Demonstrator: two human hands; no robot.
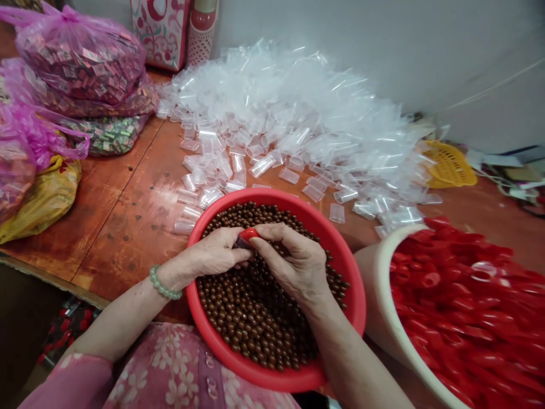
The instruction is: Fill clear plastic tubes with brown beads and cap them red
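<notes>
Over a red plastic basin [361, 304] of shiny brown balls [259, 326], both of my hands meet. My left hand [216, 250], with a green bead bracelet at the wrist, is closed around a small clear plastic tube [241, 244] that looks dark inside. Most of that tube is hidden by the fingers. The thumb and forefinger of my right hand [296, 258] pinch a red plastic cap [248, 234] at the tube's end. Whether the cap is fully seated I cannot tell.
A heap of clear plastic tubes [289, 113] spreads behind the basin. At right, a cream tub [385, 278] brims with red caps [464, 301]. Pink bags [80, 62] of small wrapped pieces are stacked at left. A yellow basket [451, 165] lies near the wall.
</notes>
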